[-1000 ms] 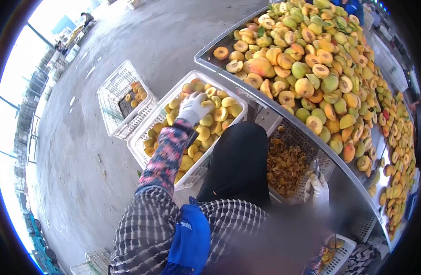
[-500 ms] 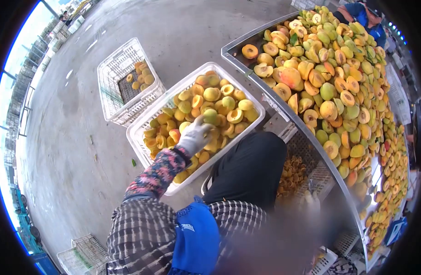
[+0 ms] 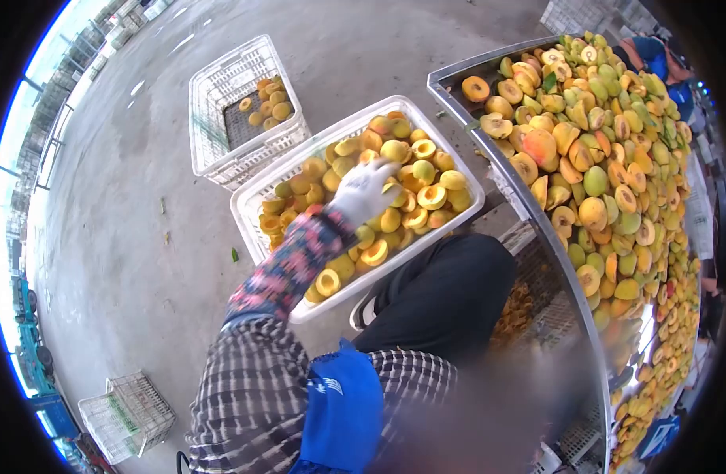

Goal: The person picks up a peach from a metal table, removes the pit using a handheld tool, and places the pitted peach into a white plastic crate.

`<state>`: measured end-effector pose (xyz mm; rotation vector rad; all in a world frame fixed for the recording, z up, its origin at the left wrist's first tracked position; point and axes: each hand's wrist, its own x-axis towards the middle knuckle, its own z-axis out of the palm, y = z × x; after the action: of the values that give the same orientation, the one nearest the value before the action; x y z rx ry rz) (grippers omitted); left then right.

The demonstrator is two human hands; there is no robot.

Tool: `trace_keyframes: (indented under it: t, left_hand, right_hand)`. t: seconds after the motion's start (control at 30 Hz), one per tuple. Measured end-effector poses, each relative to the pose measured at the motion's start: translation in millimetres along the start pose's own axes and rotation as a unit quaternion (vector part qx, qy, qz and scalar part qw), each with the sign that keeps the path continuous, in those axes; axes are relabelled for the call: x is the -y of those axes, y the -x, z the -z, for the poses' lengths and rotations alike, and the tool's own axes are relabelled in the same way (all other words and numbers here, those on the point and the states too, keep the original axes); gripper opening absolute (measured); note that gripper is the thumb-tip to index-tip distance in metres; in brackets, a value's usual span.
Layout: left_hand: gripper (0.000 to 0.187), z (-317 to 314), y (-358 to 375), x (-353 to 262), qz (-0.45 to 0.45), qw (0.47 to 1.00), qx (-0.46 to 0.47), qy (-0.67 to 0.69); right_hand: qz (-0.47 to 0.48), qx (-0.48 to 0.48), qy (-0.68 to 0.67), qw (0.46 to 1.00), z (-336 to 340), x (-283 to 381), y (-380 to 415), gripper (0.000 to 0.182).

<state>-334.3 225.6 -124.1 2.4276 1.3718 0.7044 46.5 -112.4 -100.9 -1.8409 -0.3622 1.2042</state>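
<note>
My left hand, in a white glove, reaches over a white plastic crate filled with halved yellow peaches. Its fingers are stretched out and touch or hover just above the fruit; no peach shows in its grasp. Many of these halves lie cut side up with hollow centres. My right hand cannot be made out; a dark blurred shape covers the lower right, where that arm would be.
A metal-edged table on the right carries a large heap of halved peaches. Behind the full crate stands a second white crate with several peaches. Another crate sits at lower left. My bent knee is between crate and table.
My left hand has moved up and to the right across the peaches, with the fingers reaching further out. The view has shifted slightly. A gloved hand faintly visible at lower right is now lost in blur.
</note>
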Motion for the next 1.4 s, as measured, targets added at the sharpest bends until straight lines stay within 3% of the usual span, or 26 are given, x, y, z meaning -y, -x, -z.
trace_keyframes:
  t: [0.1, 0.17, 0.27, 0.33, 0.43, 0.47, 0.5, 0.6, 0.63, 0.7, 0.73, 0.83, 0.9, 0.97, 1.03, 1.1, 1.2, 1.23, 1.3, 1.37, 1.4]
  left_hand:
    - [0.044, -61.8, -78.7, 20.2, -0.042, 0.996, -0.064, -0.037]
    - [0.057, -80.9, -117.1, 37.5, -0.021, 0.993, 0.036, -0.115]
    - [0.079, -53.3, -128.4, 41.0, 0.102, 0.956, 0.218, -0.169]
    - [0.072, -41.8, -119.2, 41.5, 0.107, 0.956, 0.231, -0.146]
    - [0.066, -4.6, -99.0, 57.1, 0.145, 0.937, 0.308, -0.08]
    - [0.064, -9.0, -82.9, 81.7, 0.173, 0.942, 0.28, -0.059]
    - [0.063, 18.0, -76.5, 72.0, 0.205, 0.91, 0.357, -0.055]
    - [0.051, -11.7, -10.9, 172.7, 0.157, 0.922, 0.348, -0.059]
    - [0.047, 20.4, 6.3, 135.8, 0.176, 0.918, 0.337, -0.109]
    - [0.037, 50.6, 34.1, 106.9, 0.113, 0.91, 0.355, -0.183]
    - [0.029, 58.2, 50.6, 92.6, 0.08, 0.926, 0.303, -0.209]
    - [0.027, 61.1, 87.1, 82.8, 0.138, 0.904, 0.336, -0.226]
    - [0.029, 56.6, 139.1, 98.2, 0.195, 0.937, 0.264, -0.119]
    - [0.03, 67.6, 161.0, 99.1, 0.227, 0.934, 0.222, -0.164]
    - [0.029, 66.4, 169.9, 108.8, 0.214, 0.963, 0.15, -0.058]
    - [0.031, 61.0, 161.0, 106.9, 0.19, 0.975, 0.01, -0.114]
    - [0.038, 63.0, 109.5, 91.5, 0.045, 0.993, 0.006, -0.106]
    - [0.042, 53.6, 99.3, 96.9, 0.011, 0.992, 0.058, -0.116]
    - [0.048, 37.4, 92.0, 118.2, 0.029, 0.979, 0.14, -0.146]
    - [0.049, 44.2, 105.9, 140.9, 0.096, 0.981, 0.155, -0.063]
    - [0.048, 48.6, 122.9, 150.8, 0.14, 0.967, 0.165, -0.135]
  right_hand:
    - [-0.032, -0.035, 0.026, 0.999, -5.9, 8.9, 10.9, 0.02]
    - [-0.026, -0.041, 0.04, 0.998, -2.0, 3.0, 11.1, 0.021]
    - [0.01, -0.053, 0.052, 0.997, 10.8, -20.2, -1.3, 0.021]
    - [0.014, -0.05, 0.039, 0.998, 8.2, -22.9, 4.8, 0.021]
    - [-0.065, -0.055, 0.02, 0.996, -6.2, 8.2, 23.9, 0.023]
    - [-0.065, -0.057, 0.006, 0.996, -4.5, 4.4, 23.4, 0.023]
    - [-0.076, -0.062, 0.006, 0.995, -7.0, 7.2, 24.1, 0.022]
    - [-0.074, -0.044, 0.015, 0.996, -8.0, 5.6, 23.9, 0.02]
    - [-0.074, -0.038, 0.012, 0.996, -8.3, 3.4, 23.7, 0.02]
    - [-0.08, -0.029, 0.01, 0.996, -10.8, 2.3, 22.9, 0.02]
    - [-0.085, -0.026, 0.012, 0.996, -11.5, 4.3, 23.8, 0.02]
    - [-0.085, -0.029, 0.036, 0.995, -13.8, 13.5, 29.1, 0.021]
    - [-0.076, -0.022, 0.034, 0.996, -10.2, 10.5, 31.2, 0.021]
    - [-0.068, -0.014, 0.021, 0.997, -3.7, -0.9, 28.3, 0.021]
    - [-0.095, -0.034, 0.037, 0.994, -16.2, 10.1, 32.1, 0.021]
    - [-0.089, -0.025, 0.045, 0.995, -15.7, 5.9, 26.5, 0.021]
    - [-0.094, -0.026, 0.05, 0.994, -14.4, 7.1, 22.1, 0.025]
    - [-0.1, -0.023, 0.053, 0.993, -14.8, 8.4, 20.6, 0.027]
    - [-0.096, -0.006, 0.073, 0.993, -15.1, 4.4, 15.7, 0.03]
    - [-0.095, -0.012, 0.082, 0.992, -11.8, 4.0, 15.1, 0.032]
    - [-0.097, -0.022, 0.082, 0.992, -12.0, 3.7, 16.1, 0.032]
